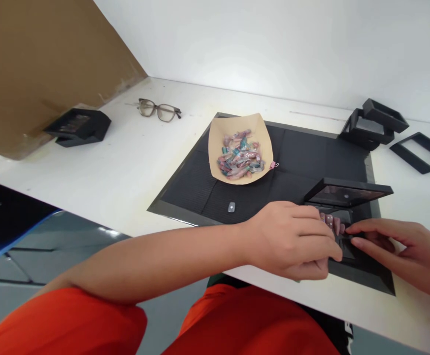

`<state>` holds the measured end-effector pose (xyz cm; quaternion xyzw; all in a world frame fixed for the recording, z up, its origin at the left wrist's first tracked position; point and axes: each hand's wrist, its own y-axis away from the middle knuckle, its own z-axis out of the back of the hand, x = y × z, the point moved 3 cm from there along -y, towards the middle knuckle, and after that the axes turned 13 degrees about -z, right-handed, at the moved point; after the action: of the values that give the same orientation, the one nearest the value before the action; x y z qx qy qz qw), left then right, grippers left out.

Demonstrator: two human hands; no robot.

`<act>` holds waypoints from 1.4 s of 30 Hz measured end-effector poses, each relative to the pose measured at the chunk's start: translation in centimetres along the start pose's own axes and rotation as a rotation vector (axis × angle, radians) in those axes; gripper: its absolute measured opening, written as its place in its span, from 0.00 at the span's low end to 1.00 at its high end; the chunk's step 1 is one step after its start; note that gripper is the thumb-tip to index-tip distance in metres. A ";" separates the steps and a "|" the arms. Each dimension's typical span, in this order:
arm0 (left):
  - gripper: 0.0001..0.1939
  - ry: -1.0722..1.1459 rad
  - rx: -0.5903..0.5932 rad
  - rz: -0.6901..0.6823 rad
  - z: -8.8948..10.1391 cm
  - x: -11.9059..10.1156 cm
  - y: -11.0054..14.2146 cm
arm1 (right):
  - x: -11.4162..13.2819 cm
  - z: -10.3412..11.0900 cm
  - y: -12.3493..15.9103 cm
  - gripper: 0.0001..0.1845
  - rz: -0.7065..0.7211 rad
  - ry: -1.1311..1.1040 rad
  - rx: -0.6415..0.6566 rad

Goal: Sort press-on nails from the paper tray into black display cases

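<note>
A small black hinged case (347, 190) lies on the mat with its clear-windowed lid raised. A row of pink press-on nails (335, 224) runs along the clear insert inside it. My left hand (292, 239) is curled over the left part of the case, covering some of the row, and its fingertips are hidden. From the right, my right hand (395, 246) brings its thumb and index fingertips close together at the right end of the row, against the last pink nail. A single grey press-on nail with a star (231, 207) lies on the mat.
A paper tray (215, 148) holds many small wrapped pieces, with a pink clip at its side. Black frames (370, 125) are stacked at the back right, one frame (421, 153) beside them. Glasses (159, 109) and black cases (80, 128) sit left of the black mat (196, 185).
</note>
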<state>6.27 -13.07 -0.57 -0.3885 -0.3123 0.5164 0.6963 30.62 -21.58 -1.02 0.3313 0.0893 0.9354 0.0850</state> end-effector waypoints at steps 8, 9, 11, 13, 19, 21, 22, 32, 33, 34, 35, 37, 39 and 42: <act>0.13 0.008 0.040 0.002 -0.1 0.1 0.2 | -1.4 -0.5 0.6 0.25 0.001 0.009 -0.036; 0.13 0.009 0.041 0.003 -0.1 0.1 0.2 | -1.5 -0.5 0.6 0.25 -0.004 0.011 -0.035; 0.11 0.010 0.047 0.005 -0.1 0.1 0.3 | -1.7 -0.5 0.7 0.24 -0.005 0.019 -0.033; 0.10 0.007 0.065 0.003 0.0 0.1 0.3 | -1.8 -0.5 0.6 0.24 -0.003 0.029 -0.029; 0.09 -0.022 0.158 -0.020 0.1 0.2 0.3 | -1.7 -0.5 0.6 0.26 -0.018 0.030 -0.019; 0.10 -0.026 0.236 -0.009 0.0 0.2 0.5 | -1.7 -0.4 0.6 0.25 -0.023 0.038 -0.013; 0.11 -0.028 0.276 0.001 -0.1 0.2 0.6 | -1.7 -0.4 0.6 0.24 -0.026 0.044 -0.011; 0.13 -0.030 0.324 0.024 0.1 0.2 0.7 | -1.5 -0.4 0.6 0.25 -0.026 0.060 -0.009; 0.13 -0.037 0.324 0.023 0.1 0.2 0.7 | -1.5 -0.4 0.6 0.25 -0.025 0.059 -0.009; 0.13 -0.043 0.329 0.024 0.1 0.2 0.7 | -1.5 -0.4 0.6 0.25 -0.026 0.057 -0.010; 0.13 -0.046 0.341 0.028 0.1 0.2 0.8 | -1.6 -0.4 0.6 0.25 -0.030 0.058 -0.009; 0.12 -0.041 0.374 0.045 -0.1 0.2 1.0 | -1.6 -0.4 0.6 0.25 -0.039 0.059 -0.006; 0.11 -0.023 0.406 0.066 -0.3 0.2 1.3 | -1.6 -0.4 0.7 0.26 -0.046 0.054 0.001; 0.11 0.015 0.434 0.074 -0.5 0.2 1.5 | -1.5 -0.3 0.7 0.26 -0.047 0.050 0.015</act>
<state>6.02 -12.75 -2.09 -0.2443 -0.1742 0.5938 0.7466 31.48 -22.59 -2.01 0.3064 0.1059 0.9405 0.1022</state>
